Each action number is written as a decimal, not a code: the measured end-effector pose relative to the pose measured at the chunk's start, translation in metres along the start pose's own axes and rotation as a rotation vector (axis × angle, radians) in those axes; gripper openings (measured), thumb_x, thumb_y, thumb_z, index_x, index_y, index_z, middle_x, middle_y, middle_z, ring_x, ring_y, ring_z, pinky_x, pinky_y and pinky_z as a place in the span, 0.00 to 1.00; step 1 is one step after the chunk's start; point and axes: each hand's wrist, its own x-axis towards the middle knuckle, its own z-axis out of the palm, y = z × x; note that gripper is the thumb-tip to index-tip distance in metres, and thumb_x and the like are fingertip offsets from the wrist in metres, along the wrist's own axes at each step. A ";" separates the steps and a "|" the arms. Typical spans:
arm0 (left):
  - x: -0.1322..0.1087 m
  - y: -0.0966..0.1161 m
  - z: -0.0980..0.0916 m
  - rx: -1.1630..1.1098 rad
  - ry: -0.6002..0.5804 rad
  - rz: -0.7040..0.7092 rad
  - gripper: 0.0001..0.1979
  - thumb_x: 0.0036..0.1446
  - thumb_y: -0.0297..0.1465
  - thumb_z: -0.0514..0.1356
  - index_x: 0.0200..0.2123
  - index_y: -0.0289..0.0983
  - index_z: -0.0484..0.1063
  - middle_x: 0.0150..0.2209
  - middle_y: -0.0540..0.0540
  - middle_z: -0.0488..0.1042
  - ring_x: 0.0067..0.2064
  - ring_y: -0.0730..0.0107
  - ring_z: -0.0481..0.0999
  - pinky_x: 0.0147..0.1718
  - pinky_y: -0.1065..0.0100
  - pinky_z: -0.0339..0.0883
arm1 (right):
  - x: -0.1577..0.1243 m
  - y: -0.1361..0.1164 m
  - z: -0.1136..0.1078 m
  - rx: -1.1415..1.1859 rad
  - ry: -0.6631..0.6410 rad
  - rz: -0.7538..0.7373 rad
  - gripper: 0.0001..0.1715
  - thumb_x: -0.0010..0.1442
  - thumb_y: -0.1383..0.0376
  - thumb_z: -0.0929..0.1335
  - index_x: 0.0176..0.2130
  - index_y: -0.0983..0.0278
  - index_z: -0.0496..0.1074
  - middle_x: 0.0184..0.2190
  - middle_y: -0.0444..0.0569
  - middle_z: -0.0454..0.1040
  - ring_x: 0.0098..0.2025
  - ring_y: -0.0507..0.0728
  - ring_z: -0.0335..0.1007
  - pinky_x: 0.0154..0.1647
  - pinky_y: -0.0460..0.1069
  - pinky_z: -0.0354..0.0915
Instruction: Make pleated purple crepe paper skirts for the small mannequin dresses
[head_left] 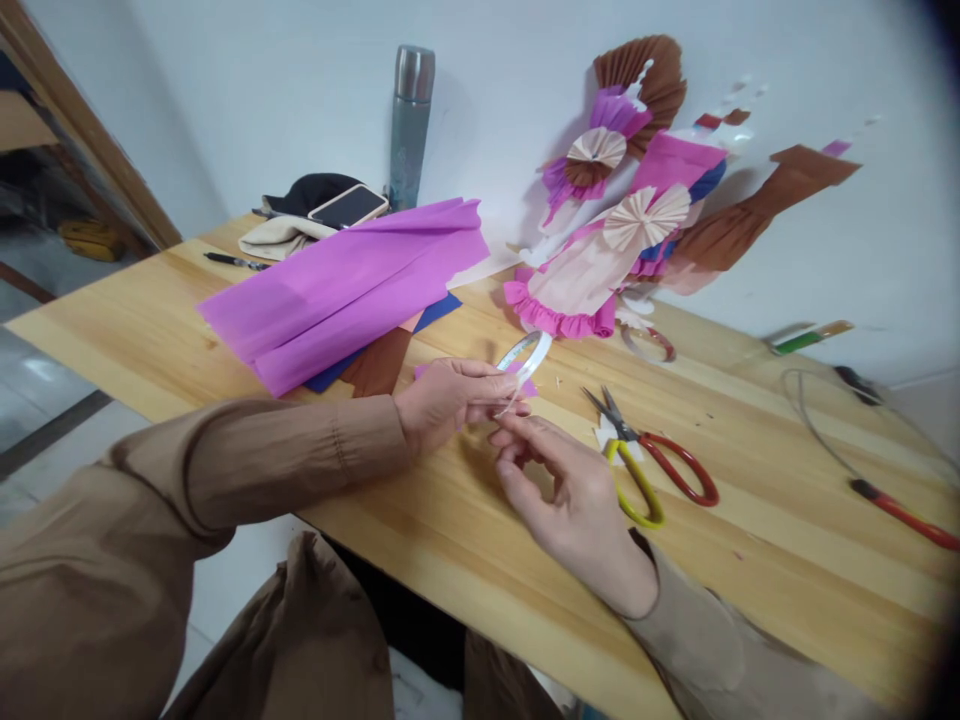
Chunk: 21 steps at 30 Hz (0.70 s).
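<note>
My left hand (pixel 442 400) is closed on a narrow white roll of tape (pixel 535 360), which stands out past the fingers toward the wall. A thin, pale strip runs down from the roll between my two hands. My right hand (pixel 566 490) pinches at the lower end of this strip, thumb and index finger close together; what exactly lies in the pinch is partly hidden. Beneath the roll, a small piece of purple paper shows on the table. Just right of my right hand lie scissors (pixel 628 432) with one yellow and one red handle, blades slightly apart.
Purple crepe paper (pixel 337 290) covers blue and brown sheets (pixel 382 362) on the wooden table. Behind stand a thermos (pixel 411 130), a phone (pixel 349 206) and a pen (pixel 234 261). Paper decorations (pixel 577 280) lean by the wall. A red-handled tool (pixel 904 513) and a green-handled cutter (pixel 799 341) lie right.
</note>
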 end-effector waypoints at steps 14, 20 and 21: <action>0.002 0.003 0.001 -0.091 0.115 -0.035 0.08 0.59 0.23 0.63 0.27 0.29 0.76 0.28 0.46 0.77 0.35 0.74 0.79 0.42 0.71 0.70 | -0.002 0.008 0.004 0.890 -0.212 0.694 0.27 0.55 0.65 0.73 0.55 0.59 0.71 0.36 0.47 0.77 0.28 0.51 0.70 0.28 0.47 0.65; 0.004 0.002 -0.002 -0.061 0.103 -0.011 0.07 0.54 0.27 0.68 0.26 0.30 0.76 0.27 0.47 0.77 0.33 0.74 0.79 0.38 0.73 0.69 | 0.003 0.006 0.002 1.339 -0.175 0.887 0.25 0.51 0.62 0.74 0.50 0.61 0.77 0.35 0.48 0.79 0.24 0.49 0.65 0.25 0.46 0.60; 0.003 0.002 -0.001 -0.054 0.101 -0.006 0.07 0.54 0.28 0.68 0.27 0.30 0.76 0.27 0.47 0.77 0.33 0.75 0.79 0.37 0.74 0.69 | 0.002 0.007 0.003 1.366 -0.168 0.887 0.24 0.51 0.61 0.73 0.49 0.61 0.77 0.34 0.47 0.78 0.24 0.48 0.64 0.25 0.46 0.60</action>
